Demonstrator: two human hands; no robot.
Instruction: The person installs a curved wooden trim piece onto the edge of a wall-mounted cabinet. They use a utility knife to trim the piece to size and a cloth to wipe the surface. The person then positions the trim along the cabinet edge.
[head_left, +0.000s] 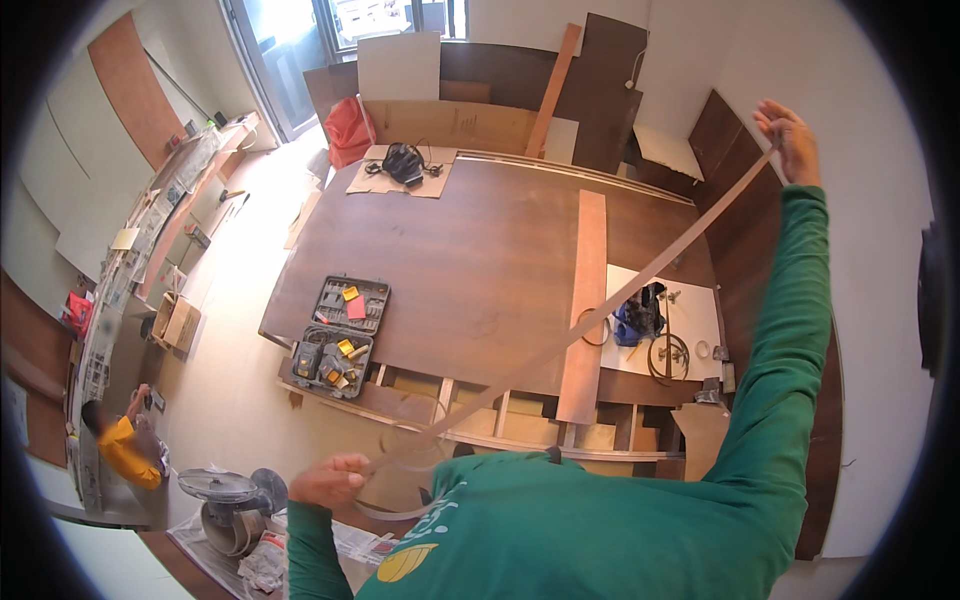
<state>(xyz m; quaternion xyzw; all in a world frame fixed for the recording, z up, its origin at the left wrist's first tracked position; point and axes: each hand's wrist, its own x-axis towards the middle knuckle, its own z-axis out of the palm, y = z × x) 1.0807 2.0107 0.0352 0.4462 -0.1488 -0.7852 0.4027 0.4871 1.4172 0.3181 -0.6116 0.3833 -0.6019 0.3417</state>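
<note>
A long, thin brown strip of edge banding [560,343] runs taut on a slant between my two raised hands. Low on the left, my left hand [330,482] is closed round its lower part, and a loose loop of the strip hangs beside that hand. Far up on the right, my right hand [792,145] grips the other end, with its fingertips partly extended. Beneath the strip is a big dark brown wood-grain panel [450,270] lying on a frame with open compartments. A narrow reddish-brown board [590,230] lies across the panel.
An opened tool case [345,325] sits at the panel's left front. Cardboard with a black cable bundle [405,165] lies at its far left; a white board [695,300] with coils and a blue-black bag is at right. A fan [225,487] stands near left. Another person [125,450] is beyond it.
</note>
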